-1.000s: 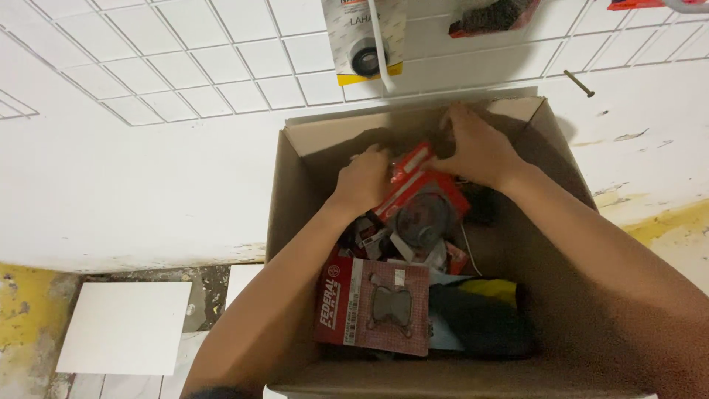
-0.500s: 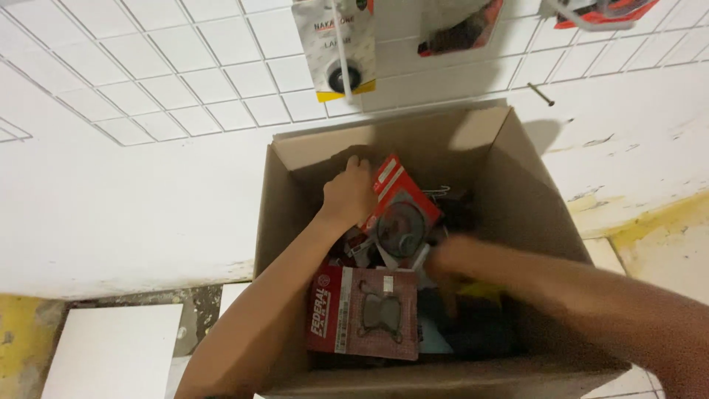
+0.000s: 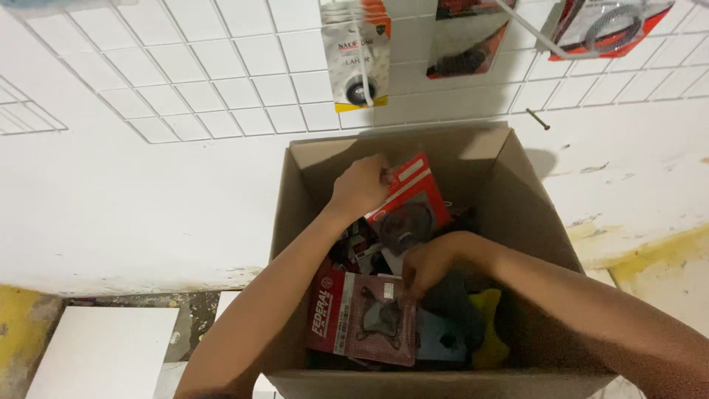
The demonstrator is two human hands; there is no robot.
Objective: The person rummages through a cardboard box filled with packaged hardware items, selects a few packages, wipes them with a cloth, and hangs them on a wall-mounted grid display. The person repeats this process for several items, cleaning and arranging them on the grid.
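Note:
An open cardboard box [image 3: 532, 199] stands against a white wall, filled with packaged parts. My left hand [image 3: 360, 185] grips the top corner of a red blister pack with a round dark part [image 3: 410, 207] and holds it tilted up near the box's back wall. My right hand [image 3: 430, 260] reaches down into the middle of the box, fingers curled at the top edge of a red and clear blister pack [image 3: 365, 318] that lies flat at the front. Whether it grips that pack is hidden. Dark and yellow items [image 3: 491, 325] lie under my right forearm.
A white wire grid [image 3: 221, 74] on the wall carries hanging packs: a white and yellow one with a ring [image 3: 357, 59], a dark one [image 3: 465, 37] and a red one [image 3: 609, 26]. A white board [image 3: 103, 351] lies on the floor at the left.
My right hand left the red pack at the back and dropped to the middle of the box. My left hand keeps the red pack raised. The view has shifted down slightly.

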